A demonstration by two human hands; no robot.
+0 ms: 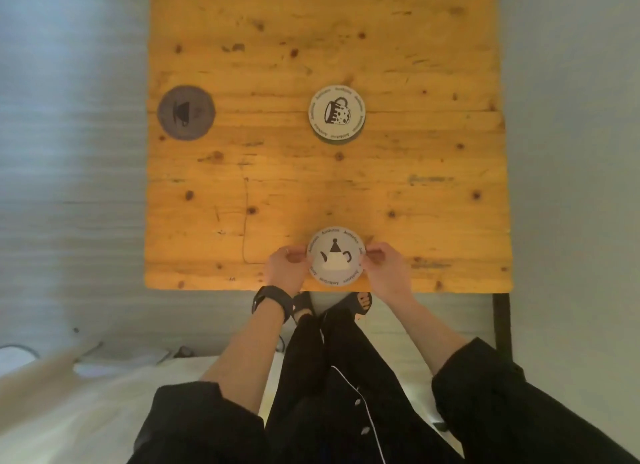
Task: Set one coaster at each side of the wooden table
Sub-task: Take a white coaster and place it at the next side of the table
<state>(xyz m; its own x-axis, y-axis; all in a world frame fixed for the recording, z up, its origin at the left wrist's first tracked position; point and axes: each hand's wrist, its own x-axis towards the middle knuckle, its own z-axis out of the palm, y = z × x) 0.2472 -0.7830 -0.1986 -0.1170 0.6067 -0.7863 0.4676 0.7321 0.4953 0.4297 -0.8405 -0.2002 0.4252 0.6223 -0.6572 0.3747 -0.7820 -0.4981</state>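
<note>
Head view: both hands pinch a round white coaster printed with a teapot at the near edge of the knotty orange pine table, left hand and right hand on opposite rims. Farther off, a stack of mug-print coasters lies mid-table; a dark grey coaster sits at the left side.

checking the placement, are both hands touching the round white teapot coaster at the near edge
Touching. The head view shows the left hand and right hand pinching opposite rims of the round white teapot coaster.
</note>
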